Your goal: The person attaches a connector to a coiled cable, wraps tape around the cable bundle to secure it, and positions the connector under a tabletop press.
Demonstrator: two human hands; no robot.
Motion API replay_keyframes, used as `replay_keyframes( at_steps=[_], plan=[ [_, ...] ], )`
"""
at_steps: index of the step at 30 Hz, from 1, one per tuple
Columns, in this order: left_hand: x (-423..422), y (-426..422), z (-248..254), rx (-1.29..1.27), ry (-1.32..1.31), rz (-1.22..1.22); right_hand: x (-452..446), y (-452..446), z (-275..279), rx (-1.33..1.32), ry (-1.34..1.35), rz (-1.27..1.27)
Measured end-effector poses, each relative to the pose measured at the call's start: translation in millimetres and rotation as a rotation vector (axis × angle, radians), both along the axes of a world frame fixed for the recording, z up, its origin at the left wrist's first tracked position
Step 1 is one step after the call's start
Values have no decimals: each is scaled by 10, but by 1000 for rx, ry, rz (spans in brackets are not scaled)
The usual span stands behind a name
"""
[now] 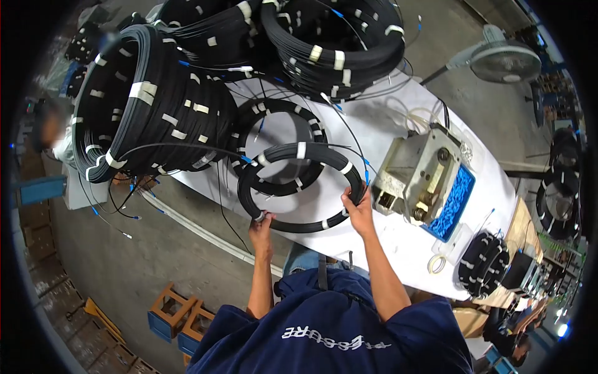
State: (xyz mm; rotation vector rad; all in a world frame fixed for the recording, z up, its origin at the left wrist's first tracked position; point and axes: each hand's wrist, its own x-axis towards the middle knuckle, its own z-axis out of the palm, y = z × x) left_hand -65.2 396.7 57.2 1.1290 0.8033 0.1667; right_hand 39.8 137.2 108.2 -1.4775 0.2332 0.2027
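Observation:
A coil of black cable [288,151], bound with white tape at several places, is held up in front of me over the table. My left hand [261,228] grips its lower left side. My right hand [359,213] is wrapped round its lower right side. Blue-tipped cable ends show at the coil's upper left and right edges. Just behind it, another black cable coil [319,132] lies on the white table [367,131]. To the right of my right hand stands a metal machine [414,174] with rollers.
Large stacks of black coils [180,118] fill the left and back of the table. A blue tray [453,206] of small blue parts sits beside the machine. A tape roll [436,265] and smaller coils [483,265] lie at right. A fan [504,62] stands beyond; wooden stools [171,311] are behind left.

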Motion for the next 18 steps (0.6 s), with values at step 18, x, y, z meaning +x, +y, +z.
replay_keyframes(
  at_steps=[18],
  plan=[
    [269, -698, 626, 351, -318, -719, -772, -1005, 1281, -809, -449, 282]
  ],
)
